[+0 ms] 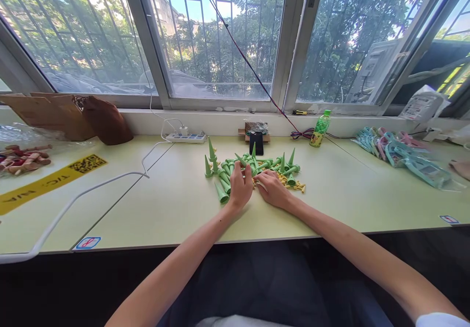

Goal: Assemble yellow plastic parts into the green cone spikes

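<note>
My left hand (241, 186) is raised at the near side of a pile of green plastic cones, its fingers curled around a green cone (240, 159) whose pointed end sticks out above them. Close by on the right, my right hand (272, 188) rests low over the pile, fingers bent and pressed together; what they grip is hidden. Small yellow peg-like pieces (298, 187) lie mixed among the cones, mostly on the right. Several cones stand upright, such as the tall cone (212, 149) at the left; others lie on their sides, like the hollow cone (221, 193) beside my left wrist.
Behind the pile are a black phone (256, 143) and a small cardboard box (268, 139). A green-capped bottle (320, 128) and a power strip (187, 137) stand farther back. Bagged pastel plastic items (400, 153) lie right; a white cable (91, 193) crosses the table (176, 209) at left.
</note>
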